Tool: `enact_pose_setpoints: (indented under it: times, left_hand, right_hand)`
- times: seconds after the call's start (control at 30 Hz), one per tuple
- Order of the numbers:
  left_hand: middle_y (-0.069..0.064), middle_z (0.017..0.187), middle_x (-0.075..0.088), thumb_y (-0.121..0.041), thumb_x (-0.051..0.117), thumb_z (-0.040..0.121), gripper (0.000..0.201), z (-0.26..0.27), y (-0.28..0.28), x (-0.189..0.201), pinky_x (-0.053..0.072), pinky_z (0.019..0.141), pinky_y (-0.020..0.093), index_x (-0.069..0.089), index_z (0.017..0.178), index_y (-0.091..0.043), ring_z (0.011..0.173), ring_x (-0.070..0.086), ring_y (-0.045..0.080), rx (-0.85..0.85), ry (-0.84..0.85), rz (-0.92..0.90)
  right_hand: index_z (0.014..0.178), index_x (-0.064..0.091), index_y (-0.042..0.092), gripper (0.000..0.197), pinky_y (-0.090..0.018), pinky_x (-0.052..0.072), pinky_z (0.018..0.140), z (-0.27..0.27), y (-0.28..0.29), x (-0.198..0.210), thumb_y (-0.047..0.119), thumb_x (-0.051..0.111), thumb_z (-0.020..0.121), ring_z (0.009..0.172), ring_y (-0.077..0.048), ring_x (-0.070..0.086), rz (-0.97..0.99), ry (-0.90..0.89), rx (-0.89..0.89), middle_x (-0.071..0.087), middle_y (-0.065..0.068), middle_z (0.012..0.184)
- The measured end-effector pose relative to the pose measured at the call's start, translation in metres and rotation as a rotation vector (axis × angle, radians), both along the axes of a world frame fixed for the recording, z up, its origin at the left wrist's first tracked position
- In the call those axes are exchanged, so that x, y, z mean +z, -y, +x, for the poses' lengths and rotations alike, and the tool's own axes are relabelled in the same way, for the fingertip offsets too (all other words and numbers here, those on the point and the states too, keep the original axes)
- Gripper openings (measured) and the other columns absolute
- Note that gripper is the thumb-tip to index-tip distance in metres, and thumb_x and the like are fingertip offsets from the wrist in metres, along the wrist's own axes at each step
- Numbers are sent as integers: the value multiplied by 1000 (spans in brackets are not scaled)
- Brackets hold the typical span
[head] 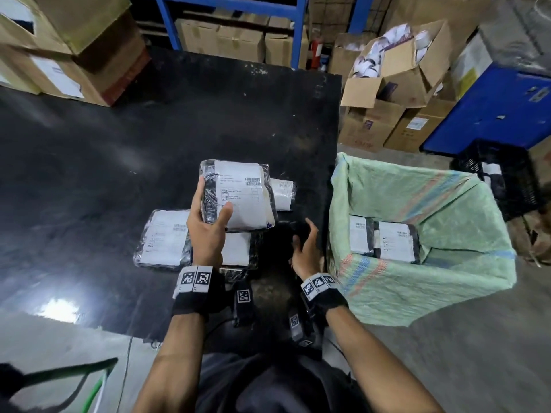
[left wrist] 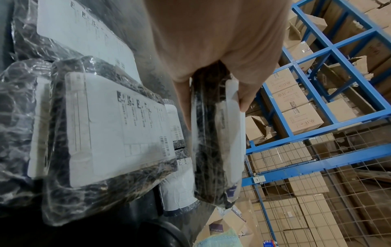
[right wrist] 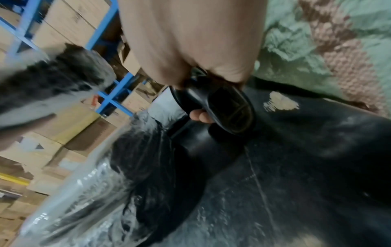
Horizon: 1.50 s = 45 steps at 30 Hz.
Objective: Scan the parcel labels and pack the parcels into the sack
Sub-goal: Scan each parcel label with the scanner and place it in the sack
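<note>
Left hand [head: 208, 231] grips a flat black parcel wrapped in clear film with a white printed label [head: 238, 195], thumb on the label face and fingers curled round its left edge, raised above the black tabletop [head: 119, 144] with the label facing up. Right hand [head: 307, 248], near the table's right edge, has its fingers curled round the handle of a black handheld barcode scanner [right wrist: 222, 108]; the scanner is clear only in the right wrist view, its oval window turned toward the camera. Beneath and beside the raised parcel, three more film-wrapped labelled parcels lie on the table: one to the left [head: 164, 239], one under the left wrist [head: 238, 248], one behind [head: 281, 192]. Just right of the table stands a pale green woven sack with orange and blue stripes [head: 447, 204], mouth open; two labelled parcels [head: 384, 241] lie side by side inside it. Brown cardboard cartons [head: 396, 76] and blue steel racking [head: 301, 25] surround the station.
</note>
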<state>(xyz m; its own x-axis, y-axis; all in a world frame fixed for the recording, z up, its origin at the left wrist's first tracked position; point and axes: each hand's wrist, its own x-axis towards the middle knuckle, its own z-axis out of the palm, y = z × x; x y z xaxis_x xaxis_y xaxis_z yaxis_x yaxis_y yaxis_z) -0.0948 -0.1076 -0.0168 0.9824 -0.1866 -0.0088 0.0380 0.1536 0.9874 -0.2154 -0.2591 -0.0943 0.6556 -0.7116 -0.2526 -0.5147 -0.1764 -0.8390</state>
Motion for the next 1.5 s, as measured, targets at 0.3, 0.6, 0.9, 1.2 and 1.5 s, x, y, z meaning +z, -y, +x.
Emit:
enact_pose_setpoints:
  times: [0.3, 0.6, 0.9, 1.2, 1.5]
  left_hand:
    - [-19, 143, 60, 1, 72, 93, 73, 8, 7, 2, 48, 115, 42, 41, 158, -15, 138, 56, 9, -17, -17, 29]
    - [-3, 158, 50, -21, 82, 84, 79, -2, 11, -2, 44, 117, 54, 47, 153, -31, 145, 50, 17, -79, -95, -13]
    - [-2, 160, 49, -29, 86, 82, 75, -37, 32, -12, 40, 116, 64, 51, 147, -47, 147, 47, 28, -202, -151, -19]
    - [1, 146, 63, 6, 65, 96, 69, -78, 82, 2, 48, 114, 50, 44, 155, -24, 137, 58, 23, -353, -148, -93]
    - [-9, 157, 49, 3, 61, 100, 71, -92, 143, 12, 47, 115, 36, 32, 161, -20, 144, 49, 9, -505, -30, -47]
  right_hand:
    - [141, 10, 61, 52, -68, 47, 87, -8, 10, -69, 60, 37, 97, 89, -34, 72, -25, 36, -77, 65, -6, 128]
    - [157, 18, 26, 62, -40, 34, 107, -22, 25, -3, 38, 44, 102, 132, -34, 45, -32, -169, 73, 48, -20, 142]
    - [155, 21, 39, 55, -1, 37, 88, -31, 31, 54, 36, 42, 105, 96, 23, 51, 59, 260, 121, 58, 18, 109]
    - [158, 18, 25, 60, -32, 20, 125, -49, 60, 81, 30, 45, 105, 148, 6, 16, -56, 365, 114, 19, 15, 163]
    - [158, 18, 34, 60, -21, 23, 118, -80, 114, 101, 32, 47, 104, 144, 13, 19, -51, 365, 35, 20, 31, 157]
